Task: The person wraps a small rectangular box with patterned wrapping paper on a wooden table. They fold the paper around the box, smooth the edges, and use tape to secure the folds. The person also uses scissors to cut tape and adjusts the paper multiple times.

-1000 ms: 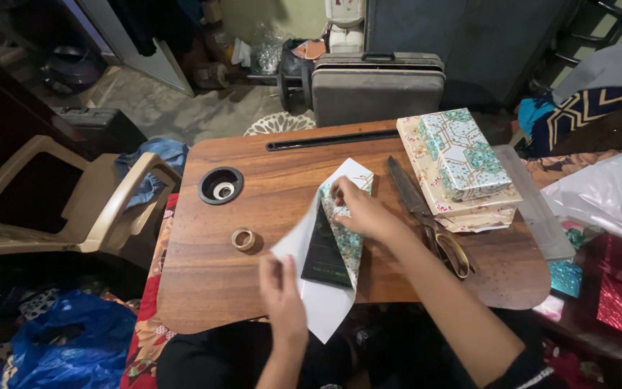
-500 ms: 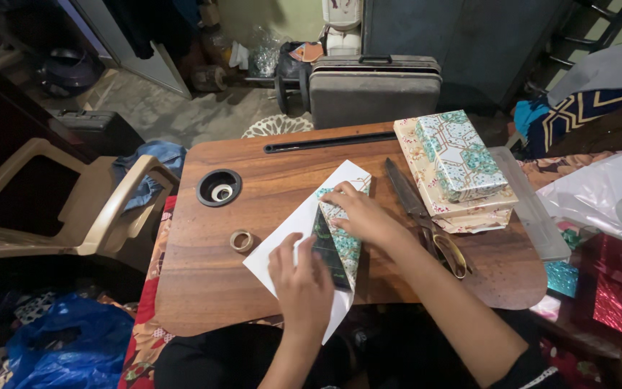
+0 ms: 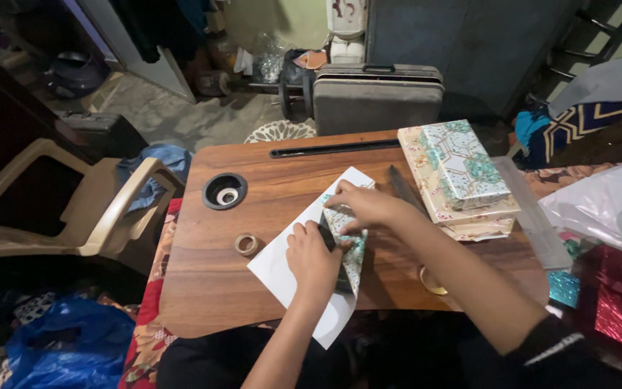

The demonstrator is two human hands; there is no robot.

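The left hand (image 3: 313, 253) lies palm down, fingers together, pressing flat on a sheet of wrapping paper (image 3: 293, 277) whose white underside faces up on the small wooden lap table (image 3: 268, 194). The right hand (image 3: 363, 205) reaches in from the right and pinches the folded edge of the same sheet, where its green-patterned printed side is turned over a dark flat object (image 3: 340, 270) that shows only as a narrow strip between the two hands. The sheet sits near the middle of the table, its near corner hanging over the near edge. Just left of the paper lies a small roll of clear tape (image 3: 246, 245), and farther left a round cup hole (image 3: 224, 191) is sunk into the tabletop. To the right, a pair of scissors (image 3: 402, 189) is partly hidden under the right forearm. At the far right corner stand stacked wrapped boxes (image 3: 462, 173) in similar patterned paper. A beige plastic chair (image 3: 59, 209) stands to the left of the table.
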